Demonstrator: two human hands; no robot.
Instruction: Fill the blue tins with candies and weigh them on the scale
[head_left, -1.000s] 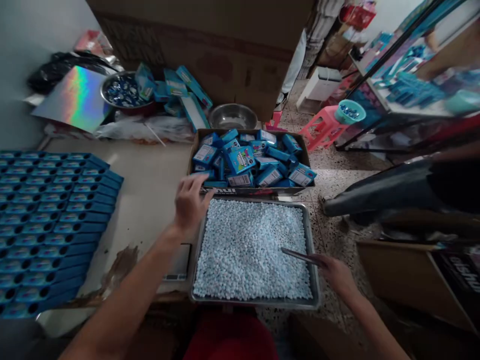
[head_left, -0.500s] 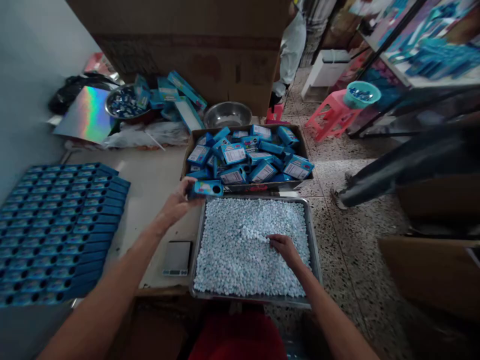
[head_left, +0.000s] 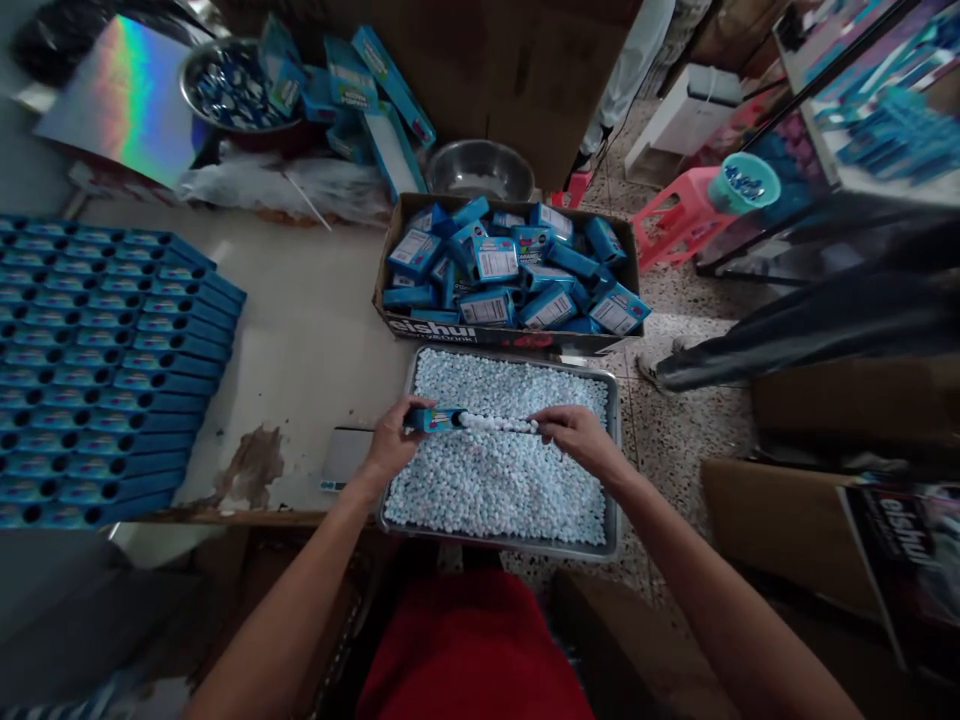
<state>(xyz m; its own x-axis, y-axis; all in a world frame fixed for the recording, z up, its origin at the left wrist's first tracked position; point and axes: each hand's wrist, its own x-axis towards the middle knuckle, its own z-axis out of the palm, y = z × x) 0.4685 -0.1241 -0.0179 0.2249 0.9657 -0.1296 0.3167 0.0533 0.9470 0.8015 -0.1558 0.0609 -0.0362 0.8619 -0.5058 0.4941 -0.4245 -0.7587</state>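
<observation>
My left hand (head_left: 391, 442) grips a small blue box (head_left: 433, 419) held sideways over a metal tray (head_left: 619, 470) full of pale blue pellets (head_left: 495, 480). My right hand (head_left: 574, 436) holds a narrow scoop (head_left: 499, 424) loaded with a row of pellets, its tip at the open end of the box. Behind the tray a cardboard carton (head_left: 390, 270) holds several more blue boxes (head_left: 510, 275).
Rows of several blue boxes (head_left: 97, 360) lie flat on the table at left. A small scale (head_left: 341, 458) sits beside the tray. Metal bowls (head_left: 480, 168), a holographic sheet (head_left: 124, 95) and a pink stool (head_left: 679, 215) stand farther back. Cardboard boxes (head_left: 772, 520) are at right.
My left hand took a blue box from the carton and brought it over the tray. My right hand scooped pellets and raised the scoop to the box's open end.
</observation>
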